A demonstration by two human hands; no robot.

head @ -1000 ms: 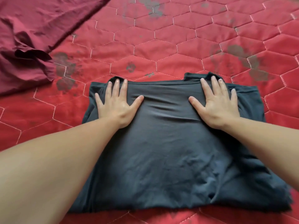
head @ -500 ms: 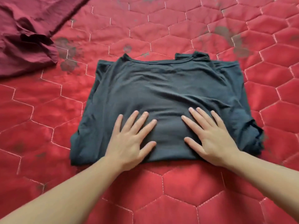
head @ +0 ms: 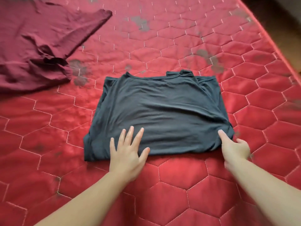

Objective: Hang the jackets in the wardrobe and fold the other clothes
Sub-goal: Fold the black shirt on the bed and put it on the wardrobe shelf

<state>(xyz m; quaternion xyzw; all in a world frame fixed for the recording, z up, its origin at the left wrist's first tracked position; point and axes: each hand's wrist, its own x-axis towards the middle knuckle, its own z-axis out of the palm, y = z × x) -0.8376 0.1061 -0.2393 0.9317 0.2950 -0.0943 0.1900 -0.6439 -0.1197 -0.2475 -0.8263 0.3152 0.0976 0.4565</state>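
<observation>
head view: folded dark shirt (head: 160, 115), collar pointing away, long axis left-right; left hand (head: 128, 154) flat, right hand (head: 234, 148) pinching its corner.

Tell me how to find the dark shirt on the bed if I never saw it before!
Look at the big red quilted bed cover with the six-sided stitched shapes. Near its middle, just beyond the left hand and right hand, lies the dark shirt, folded into a neat rectangle. It is dark grey and flat, while the maroon garment at the far left is rumpled and unfolded.
</observation>
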